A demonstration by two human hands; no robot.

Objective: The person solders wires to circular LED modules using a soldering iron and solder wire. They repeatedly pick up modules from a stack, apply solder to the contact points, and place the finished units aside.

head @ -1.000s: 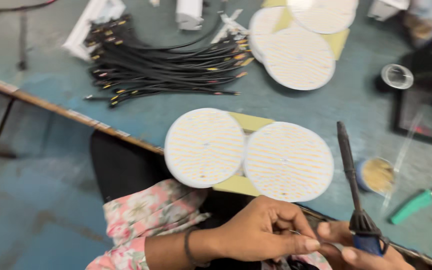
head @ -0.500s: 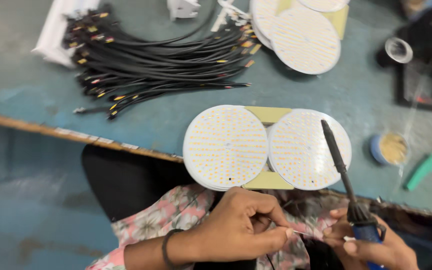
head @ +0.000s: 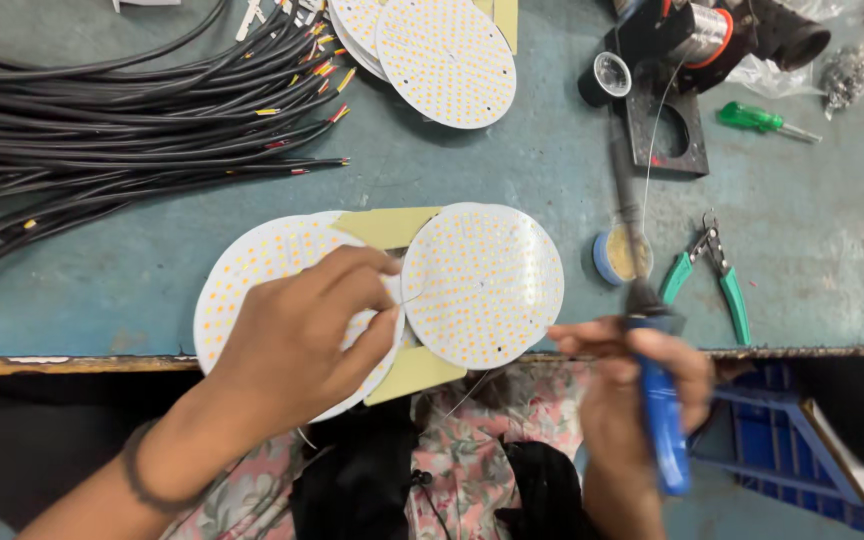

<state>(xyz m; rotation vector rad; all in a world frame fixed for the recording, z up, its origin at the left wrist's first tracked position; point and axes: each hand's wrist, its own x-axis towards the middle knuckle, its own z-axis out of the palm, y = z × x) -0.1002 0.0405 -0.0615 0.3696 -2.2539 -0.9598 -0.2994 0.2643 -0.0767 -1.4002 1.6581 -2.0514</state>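
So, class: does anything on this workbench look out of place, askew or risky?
The right round board and the left one jut over the table's front edge instead of lying fully on it. The soldering iron in the right hand points away over the flux tin. Nothing looks spilled or broken.

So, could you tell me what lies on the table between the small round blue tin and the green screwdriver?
In the head view, only bare blue table lies between the tin and the screwdriver; the green-handled pliers sit just below.
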